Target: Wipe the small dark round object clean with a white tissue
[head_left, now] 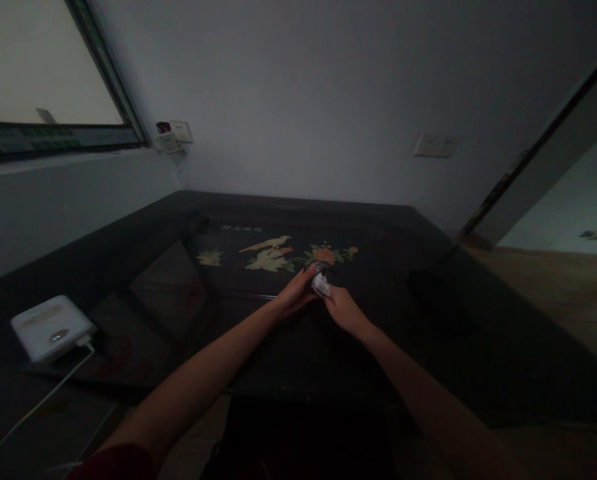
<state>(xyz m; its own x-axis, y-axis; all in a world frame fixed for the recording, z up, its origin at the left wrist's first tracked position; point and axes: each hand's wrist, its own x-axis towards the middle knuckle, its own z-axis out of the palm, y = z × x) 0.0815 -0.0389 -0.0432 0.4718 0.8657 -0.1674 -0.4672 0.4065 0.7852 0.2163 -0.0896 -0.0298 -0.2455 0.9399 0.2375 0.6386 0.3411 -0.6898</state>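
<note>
Two hands, one small dark-and-white bundle point(321, 283), mid-table.
Head view: left hand point(294, 292) and right hand point(346, 309) grasp the bundle from opposite sides, presumably to steady it, between the near and far edges of the dark table point(298, 347). White box point(51, 327), cable point(53, 387) attached, sits by the near left corner, apart from both arms; dim dark item point(441, 303) toward the right edge, unidentified.

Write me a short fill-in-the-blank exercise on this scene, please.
The left hand and right hand hold a small dark-and-____ item.
The box with the cable sits on the person's ____ side.
On the dark tabletop, the pictured flowers appear alongside a pictured ____.
The visible sleeve is ____.

Missing words: white; left; bird; red.
</note>
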